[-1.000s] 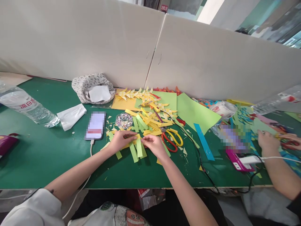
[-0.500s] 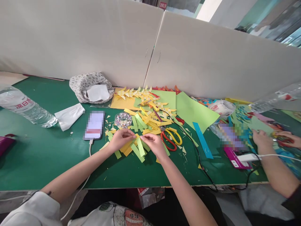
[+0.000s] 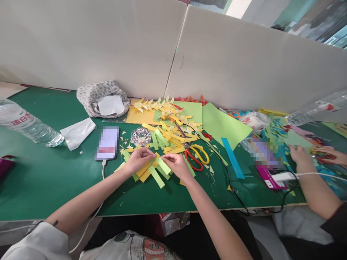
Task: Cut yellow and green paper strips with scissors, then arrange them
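Note:
Yellow and green paper strips meet between my hands, above a loose pile of strips on the green table (image 3: 81, 195). My left hand (image 3: 141, 159) pinches a yellow strip (image 3: 156, 155) between thumb and fingers. With closed fingertips my right hand (image 3: 175, 164) grips a light green strip (image 3: 163, 166) that slants down to the right. Another green strip (image 3: 156, 177) hangs toward the table's front edge. Right of my hands lie scissors (image 3: 193, 159) with red and yellow handles. A clear dish of small beads (image 3: 141, 137) sits behind my left hand.
A phone (image 3: 107, 142) on a cable, a tissue (image 3: 77, 133) and a water bottle (image 3: 29, 122) are at left. Behind lie a cloth bag (image 3: 86, 97), a yellow glue gun (image 3: 173, 116) and green sheets (image 3: 225, 126). At right, another person's hands (image 3: 302, 159) work beside a purple power bank (image 3: 271, 177).
The green strip at my right fingertips has swung to a more rightward slant. The view has shifted slightly, and my hands stay close together.

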A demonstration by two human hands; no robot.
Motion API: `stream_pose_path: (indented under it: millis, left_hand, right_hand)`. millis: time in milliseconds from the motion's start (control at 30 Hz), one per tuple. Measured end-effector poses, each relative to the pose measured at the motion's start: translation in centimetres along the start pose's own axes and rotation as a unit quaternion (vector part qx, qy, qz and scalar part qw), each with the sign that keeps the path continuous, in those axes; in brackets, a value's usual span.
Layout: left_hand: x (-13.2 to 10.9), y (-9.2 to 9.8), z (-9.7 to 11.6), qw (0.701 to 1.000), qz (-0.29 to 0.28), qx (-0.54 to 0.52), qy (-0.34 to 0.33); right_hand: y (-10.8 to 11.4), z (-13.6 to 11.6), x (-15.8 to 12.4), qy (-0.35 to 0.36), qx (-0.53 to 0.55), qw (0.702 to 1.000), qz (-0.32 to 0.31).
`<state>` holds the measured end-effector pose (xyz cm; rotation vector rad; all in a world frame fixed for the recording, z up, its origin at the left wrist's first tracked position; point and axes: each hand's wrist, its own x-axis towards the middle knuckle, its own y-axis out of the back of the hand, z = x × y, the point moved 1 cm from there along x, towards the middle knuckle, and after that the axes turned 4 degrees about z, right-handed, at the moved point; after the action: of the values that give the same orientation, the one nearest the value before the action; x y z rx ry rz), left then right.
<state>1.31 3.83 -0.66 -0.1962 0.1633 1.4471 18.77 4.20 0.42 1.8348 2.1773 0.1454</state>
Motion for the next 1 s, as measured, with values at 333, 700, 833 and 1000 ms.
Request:
stream_pose_path:
  millis: [333, 700, 833, 1000]
  left_hand:
    - [-0.3, 0.1, 0.6, 0.997, -0.041, -0.017, 0.056]
    - [-0.2, 0.1, 0.1, 0.994, -0.090, -0.005, 0.054]
    - [0.1, 0.1, -0.4, 0.997, -0.070, -0.005, 0.024]
    - [-0.1, 0.2, -0.1, 0.997, -0.073, 0.031, -0.022]
  right_hand:
    - [0.0, 0.7, 0.0, -0.003, 0.019, 1.000, -0.024]
    - [0.1, 0.2, -0.1, -0.020, 0.016, 0.998, -0.049]
    - [0.9, -0.6, -0.3, -0.035, 0.007, 0.998, -0.055]
    - [1.2, -0.5, -0.3, -0.023, -0.030, 0.998, -0.056]
